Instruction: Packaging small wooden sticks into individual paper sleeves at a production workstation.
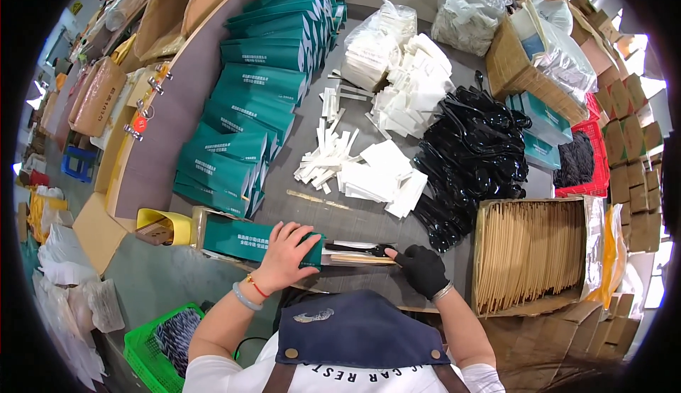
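Holding green packet (237, 235): under left hand (286, 255) — fingers spread over it.
Gloved right hand (423, 271): curled, touching black utensil (358, 249) and wooden sticks (362, 259); whether pinching, cannot tell.
Insertion: apparently partway — inner ends look tucked in, outer ends protrude.
Left loose: black spoons (475, 145), beyond right hand.

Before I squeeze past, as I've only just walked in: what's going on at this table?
A person's bare left hand lies over a teal packet; the black-gloved right hand is at a black spoon and thin wooden sticks by the packet's right end. Beyond them lie flat white pieces, a heap of black spoons and a row of teal packets; a box of sticks stands to the right.
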The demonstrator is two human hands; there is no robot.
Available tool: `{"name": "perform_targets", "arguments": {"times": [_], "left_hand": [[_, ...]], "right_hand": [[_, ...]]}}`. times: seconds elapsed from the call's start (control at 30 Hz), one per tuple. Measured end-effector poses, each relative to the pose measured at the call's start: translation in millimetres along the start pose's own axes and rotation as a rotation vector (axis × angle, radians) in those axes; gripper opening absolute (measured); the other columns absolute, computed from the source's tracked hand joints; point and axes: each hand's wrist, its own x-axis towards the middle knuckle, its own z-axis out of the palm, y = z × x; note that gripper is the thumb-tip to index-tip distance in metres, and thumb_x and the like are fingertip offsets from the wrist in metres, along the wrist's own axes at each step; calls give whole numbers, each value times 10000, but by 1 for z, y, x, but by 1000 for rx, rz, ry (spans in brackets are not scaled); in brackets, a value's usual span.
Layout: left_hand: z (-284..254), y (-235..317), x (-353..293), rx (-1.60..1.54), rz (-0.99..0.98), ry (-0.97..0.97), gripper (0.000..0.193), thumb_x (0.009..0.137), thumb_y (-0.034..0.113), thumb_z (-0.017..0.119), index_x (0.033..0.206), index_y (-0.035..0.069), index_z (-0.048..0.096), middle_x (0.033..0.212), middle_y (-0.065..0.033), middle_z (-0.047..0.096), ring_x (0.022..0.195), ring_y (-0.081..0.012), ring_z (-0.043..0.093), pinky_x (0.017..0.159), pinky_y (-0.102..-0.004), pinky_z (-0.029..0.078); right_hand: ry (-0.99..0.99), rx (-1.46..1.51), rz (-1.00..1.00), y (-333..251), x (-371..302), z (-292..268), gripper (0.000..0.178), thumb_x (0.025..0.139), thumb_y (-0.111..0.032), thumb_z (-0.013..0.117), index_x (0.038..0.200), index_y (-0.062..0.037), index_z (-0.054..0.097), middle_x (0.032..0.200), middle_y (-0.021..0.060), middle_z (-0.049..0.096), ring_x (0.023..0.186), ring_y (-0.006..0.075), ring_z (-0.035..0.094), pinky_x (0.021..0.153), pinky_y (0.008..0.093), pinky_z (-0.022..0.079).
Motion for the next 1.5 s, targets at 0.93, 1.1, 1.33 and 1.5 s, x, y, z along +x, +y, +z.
{"name": "perform_targets", "arguments": {"times": [0.93,1.1,1.33,1.5], "left_hand": [[-12,46,66,268,309,-328,155,807,155,568,926,193,661,934,-94,553,931,-297,537,766,-384,425],[-103,-30,77,233,185,-134,265,579,38,688,820,109,606,1088,-136,556,1023,-339,520,818,-456,459],[-84,-72,31,208,-286,389,575,695,83,780,1236,65,587,1339,-184,469,1231,-399,429,1033,-469,377],[-62,-118,8,258,-380,498,611,747,47,732,1322,66,526,1352,-189,470,1225,-406,427,1046,-468,370]], "right_hand": [[94,130,4,-45,40,0,612,619,-412,824,1107,-101,622,1049,99,617,1017,303,586,879,457,425],[282,133,289,-26,17,-37,607,600,-337,861,1074,-90,575,999,120,586,948,346,577,822,445,456],[229,164,252,-28,12,-28,606,604,-351,859,1078,-98,579,1009,104,588,960,326,574,813,432,453],[216,164,228,-31,17,-32,619,599,-360,861,1084,-98,579,1014,101,592,963,324,575,815,430,446]]}}
